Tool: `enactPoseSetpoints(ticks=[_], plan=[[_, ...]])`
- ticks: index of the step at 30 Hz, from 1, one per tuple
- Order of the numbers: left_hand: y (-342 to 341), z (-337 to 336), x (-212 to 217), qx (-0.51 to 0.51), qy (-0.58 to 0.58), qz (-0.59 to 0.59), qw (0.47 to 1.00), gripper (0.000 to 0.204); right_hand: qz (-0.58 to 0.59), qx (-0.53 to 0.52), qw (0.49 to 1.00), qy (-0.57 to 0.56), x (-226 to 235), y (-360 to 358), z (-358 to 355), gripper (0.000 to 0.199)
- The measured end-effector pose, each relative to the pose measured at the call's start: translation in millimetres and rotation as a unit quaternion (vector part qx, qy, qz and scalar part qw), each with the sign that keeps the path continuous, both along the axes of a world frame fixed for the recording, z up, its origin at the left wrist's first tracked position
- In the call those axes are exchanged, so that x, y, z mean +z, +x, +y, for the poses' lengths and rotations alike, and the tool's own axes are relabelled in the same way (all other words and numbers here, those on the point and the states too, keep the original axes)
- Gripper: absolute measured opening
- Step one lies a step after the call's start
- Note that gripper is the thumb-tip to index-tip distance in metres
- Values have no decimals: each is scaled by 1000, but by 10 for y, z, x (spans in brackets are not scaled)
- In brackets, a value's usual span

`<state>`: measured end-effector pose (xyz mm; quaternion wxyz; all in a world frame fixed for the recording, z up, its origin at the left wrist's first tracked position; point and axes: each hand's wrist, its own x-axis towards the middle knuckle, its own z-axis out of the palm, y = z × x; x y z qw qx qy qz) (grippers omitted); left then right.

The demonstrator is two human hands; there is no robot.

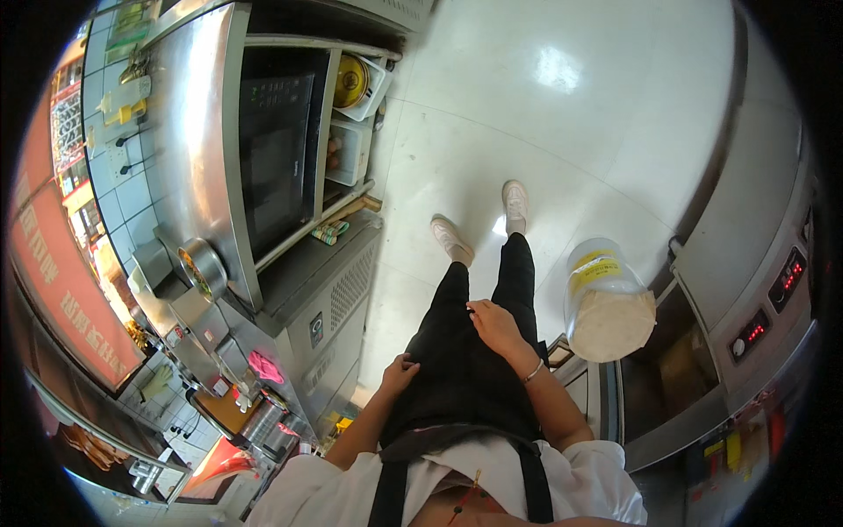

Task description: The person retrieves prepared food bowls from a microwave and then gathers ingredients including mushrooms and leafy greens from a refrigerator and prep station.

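My left hand hangs beside the left edge of the black apron I wear, its fingers loosely curled with nothing visible in them. In front of the apron, my right hand is turned with its back up and its fingers bent inward; no held thing shows. A thin bracelet circles the right wrist. Right of that hand stands a clear plastic bucket with a yellow label, a round beige lid-like piece at its near side.
At left, a steel counter bears a metal pot; below it sit a dark-fronted appliance and white bins. A steel machine with red displays borders the right. Pale tiled floor runs ahead between them.
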<state>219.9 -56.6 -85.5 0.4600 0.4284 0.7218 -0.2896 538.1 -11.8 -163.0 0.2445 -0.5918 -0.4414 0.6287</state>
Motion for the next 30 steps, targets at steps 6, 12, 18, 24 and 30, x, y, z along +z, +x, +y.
enactPoseSetpoints(ticks=[6, 12, 18, 24, 30], plan=[[244, 357, 235, 256, 11, -36, 966, 49, 19, -73, 991, 106, -919, -368, 700, 56], [515, 1095, 64, 333, 45, -138, 932, 49, 115, -152, 956, 224, -1255, -620, 2732, 70], [578, 1717, 1, 301, 113, -229, 919, 52, 107, -123, 964, 209, -1243, -1116, 4329, 70], [218, 2182, 163, 370, 208, -211, 881, 49, 119, -152, 963, 186, -1419, -1615, 5005, 66], [35, 2476, 254, 394, 244, -199, 863, 47, 132, -191, 939, 252, -1536, -1685, 5083, 59]])
